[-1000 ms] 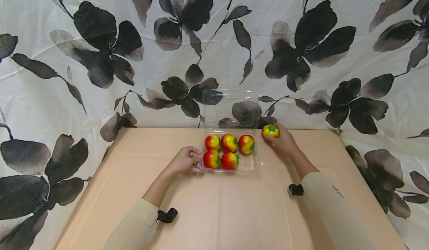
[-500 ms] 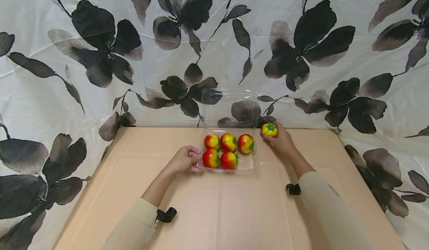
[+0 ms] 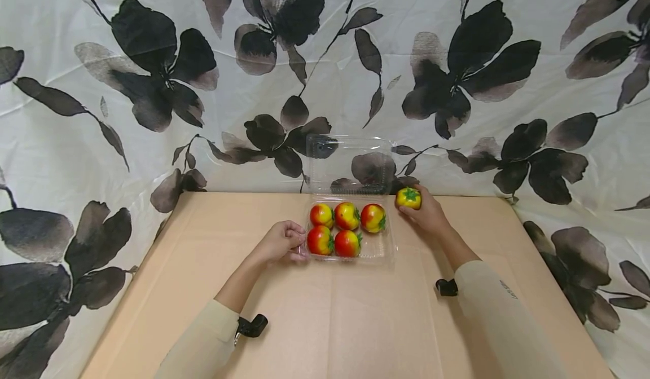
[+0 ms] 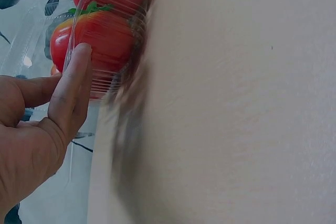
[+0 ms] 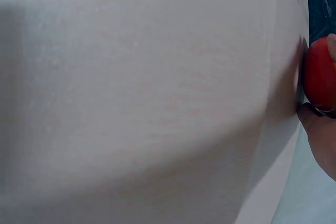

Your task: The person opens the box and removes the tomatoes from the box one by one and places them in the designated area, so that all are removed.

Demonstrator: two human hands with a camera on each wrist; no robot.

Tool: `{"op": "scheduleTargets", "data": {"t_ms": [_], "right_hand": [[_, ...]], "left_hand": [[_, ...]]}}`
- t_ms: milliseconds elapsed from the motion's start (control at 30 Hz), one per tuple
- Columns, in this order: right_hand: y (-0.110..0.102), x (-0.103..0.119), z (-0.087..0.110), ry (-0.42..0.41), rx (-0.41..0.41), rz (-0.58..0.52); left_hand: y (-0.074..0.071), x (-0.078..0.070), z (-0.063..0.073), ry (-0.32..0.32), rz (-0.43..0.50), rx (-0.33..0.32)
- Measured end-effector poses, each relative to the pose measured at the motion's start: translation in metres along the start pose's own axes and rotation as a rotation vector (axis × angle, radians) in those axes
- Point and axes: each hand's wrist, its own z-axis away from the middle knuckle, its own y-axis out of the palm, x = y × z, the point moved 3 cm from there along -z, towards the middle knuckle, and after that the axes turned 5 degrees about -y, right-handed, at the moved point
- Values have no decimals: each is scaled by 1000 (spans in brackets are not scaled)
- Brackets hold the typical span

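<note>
A clear plastic clamshell container sits near the table's far edge, holding several red-and-yellow tomatoes with green leafy tops. Three form its back row and two the front row; the front right spot has none. My left hand pinches the container's left rim, and in the left wrist view its fingers lie against the ribbed side wall. To the right of the container, my right hand grips another tomato, its green top facing the camera. The right wrist view catches only part of that tomato, red on this side.
The container's transparent lid stands raised at the back, against a floral cloth that hangs behind the table. A light wooden-coloured tabletop stretches toward me. Each wrist carries a small black camera.
Almost nothing differs. Both hands stay where they were, one at the container and one with its tomato; the view shifts very slightly.
</note>
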Motion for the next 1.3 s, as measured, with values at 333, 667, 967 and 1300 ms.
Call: {"op": "scheduleTargets", "data": {"t_ms": [333, 667, 967, 1300], "right_hand": [[-2, 3, 0, -28, 6, -8], [-1, 0, -2, -59, -9, 6], [0, 1, -2, -62, -10, -1], [-1, 3, 0, -62, -2, 12]], "left_hand": [[0, -1, -1, -8, 2, -9], [0, -2, -1, -4, -7, -10], [1, -4, 1, -4, -13, -1], [1, -2, 0, -2, -11, -7]]}}
